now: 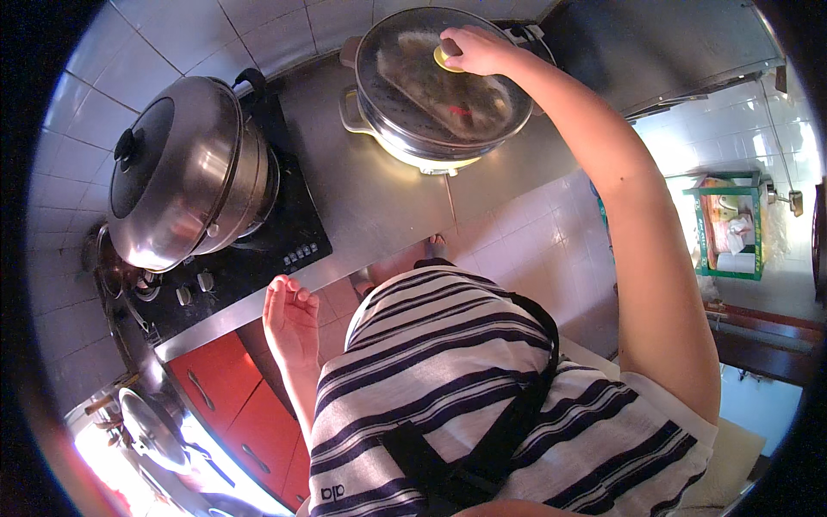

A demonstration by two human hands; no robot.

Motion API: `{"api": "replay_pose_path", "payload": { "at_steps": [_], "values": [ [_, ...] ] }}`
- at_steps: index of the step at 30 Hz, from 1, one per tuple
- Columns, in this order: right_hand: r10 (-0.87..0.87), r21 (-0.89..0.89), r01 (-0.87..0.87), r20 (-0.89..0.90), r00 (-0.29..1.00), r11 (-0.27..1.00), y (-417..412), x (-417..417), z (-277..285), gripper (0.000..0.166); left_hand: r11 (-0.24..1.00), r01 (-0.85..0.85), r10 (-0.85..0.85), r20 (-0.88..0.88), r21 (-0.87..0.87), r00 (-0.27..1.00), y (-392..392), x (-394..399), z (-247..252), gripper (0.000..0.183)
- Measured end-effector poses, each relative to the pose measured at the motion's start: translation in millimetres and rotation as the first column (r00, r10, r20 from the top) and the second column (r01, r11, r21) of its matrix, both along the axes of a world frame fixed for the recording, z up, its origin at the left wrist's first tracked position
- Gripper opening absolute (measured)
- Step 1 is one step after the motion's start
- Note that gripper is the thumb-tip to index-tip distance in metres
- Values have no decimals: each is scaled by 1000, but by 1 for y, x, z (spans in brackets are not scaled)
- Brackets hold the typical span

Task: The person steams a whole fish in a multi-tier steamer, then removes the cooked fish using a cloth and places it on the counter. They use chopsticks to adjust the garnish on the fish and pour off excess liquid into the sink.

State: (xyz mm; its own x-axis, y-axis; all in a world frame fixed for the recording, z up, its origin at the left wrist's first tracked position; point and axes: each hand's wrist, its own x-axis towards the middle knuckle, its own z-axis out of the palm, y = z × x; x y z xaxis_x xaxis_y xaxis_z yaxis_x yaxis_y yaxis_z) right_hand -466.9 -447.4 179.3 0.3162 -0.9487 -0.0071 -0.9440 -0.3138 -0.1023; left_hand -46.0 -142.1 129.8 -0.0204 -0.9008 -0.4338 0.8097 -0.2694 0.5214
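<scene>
My right hand (pixel 481 52) grips the knob (pixel 446 58) of a round glass lid (pixel 407 84), which has a yellow ring at the knob's base. Under the lid stands an electric cooking pot (pixel 420 155) with a steel upper part and a pale yellow body. The glass is fogged, so the contents cannot be made out; a small red patch shows through. Whether the lid rests fully on the rim is unclear. My left hand (pixel 292 316) hangs before the counter's front edge with loosely curled fingers and nothing in it.
A large steel pot (pixel 200 168) with a domed lid stands on the black gas hob (pixel 258 258) at left. The steel counter (pixel 387 200) runs between hob and electric pot. Red cabinets (pixel 226 381) sit below; a lidded pan (pixel 152 430) lies at lower left. A green-edged box (pixel 730 226) is at right.
</scene>
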Motion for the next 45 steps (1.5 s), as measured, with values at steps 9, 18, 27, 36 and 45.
{"api": "replay_pose_path", "payload": {
  "at_steps": [9,18,27,36,45],
  "values": [
    [12,-75,-13,-11,1000,997,-6,-8,8,53,1000,6,-6,-12,-14,1000,9,10,-6,15],
    [-3,-46,21,363,932,999,-27,-35,49,23,999,7,-9,-49,-34,999,10,8,-8,14],
    [-292,225,188,776,558,956,-18,-46,73,11,998,-65,65,-23,-1,998,23,19,-17,13],
    [-415,395,150,897,152,907,20,-50,99,31,996,-92,91,-16,-15,996,26,25,-17,13],
    [-328,355,167,929,-172,920,34,-113,80,36,996,-83,82,-51,-16,995,32,31,-20,13]
  ]
}}
